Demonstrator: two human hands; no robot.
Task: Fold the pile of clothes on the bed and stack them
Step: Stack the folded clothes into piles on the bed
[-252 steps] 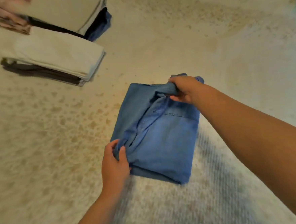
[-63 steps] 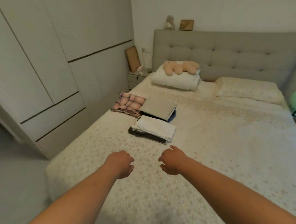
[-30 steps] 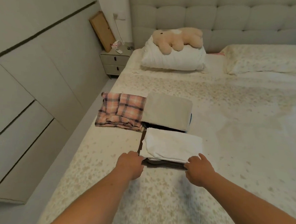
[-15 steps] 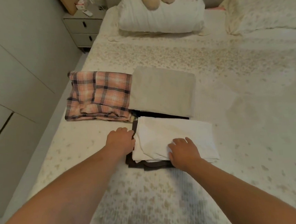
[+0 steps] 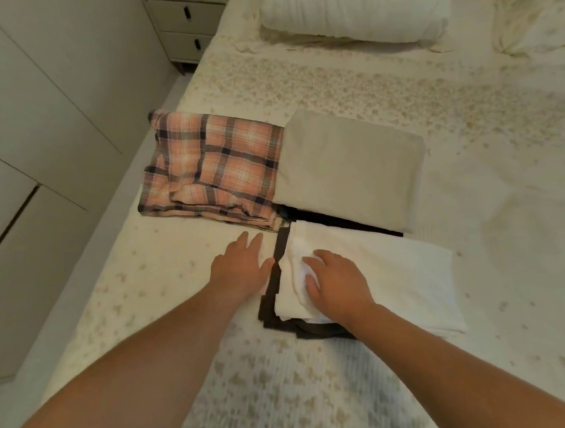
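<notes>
Three folded stacks lie on the bed [image 5: 471, 167]. Nearest is a white folded garment [image 5: 389, 273] on top of dark brown clothes [image 5: 273, 294]. Behind it a beige folded garment [image 5: 348, 169] covers dark clothes, and a pink plaid garment [image 5: 211, 165] lies to its left. My right hand [image 5: 336, 287] rests flat on the left part of the white garment, fingers spread. My left hand [image 5: 241, 266] lies flat on the bedspread against the stack's left edge, fingers straight.
A white pillow [image 5: 353, 8] and a floral pillow [image 5: 534, 12] sit at the head of the bed. A nightstand with drawers [image 5: 187, 23] stands at the upper left, and wardrobe doors [image 5: 33, 114] run along the left beyond the bed's edge.
The view has dropped closer to the stacks. My right hand slid up onto the white garment, and my left hand uncurled and flattened beside the stack's left edge.
</notes>
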